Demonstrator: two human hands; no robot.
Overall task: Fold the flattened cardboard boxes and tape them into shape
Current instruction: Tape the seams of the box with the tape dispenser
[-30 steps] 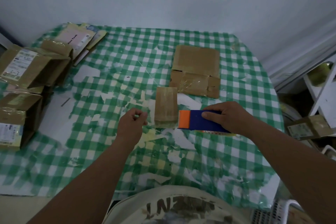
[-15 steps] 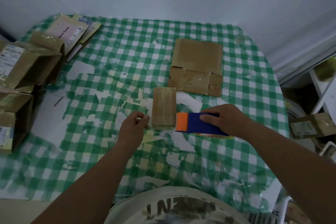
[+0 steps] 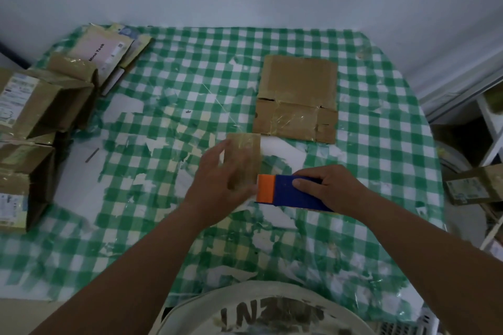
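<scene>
A small taped cardboard box [image 3: 246, 149] stands mid-table on the green checked cloth [image 3: 190, 76]. My left hand [image 3: 217, 187] is blurred and lies over the box's left and near side, fingers spread on it. My right hand [image 3: 329, 187] grips a blue and orange tape dispenser [image 3: 285, 192], whose orange end sits at the box's near right corner. A flattened cardboard box [image 3: 296, 95] with tape across it lies flat behind the small one.
Assembled cardboard boxes [image 3: 35, 106] are stacked at the table's left edge, with flat labelled pieces [image 3: 106, 51] behind them. Another labelled box [image 3: 476, 187] sits off the right side near a white shelf [image 3: 492, 117]. A wall stands just behind the table.
My left hand has moved right from beside the small box onto it and opened its fingers. The tape dispenser and right hand stay at the box's near right corner.
</scene>
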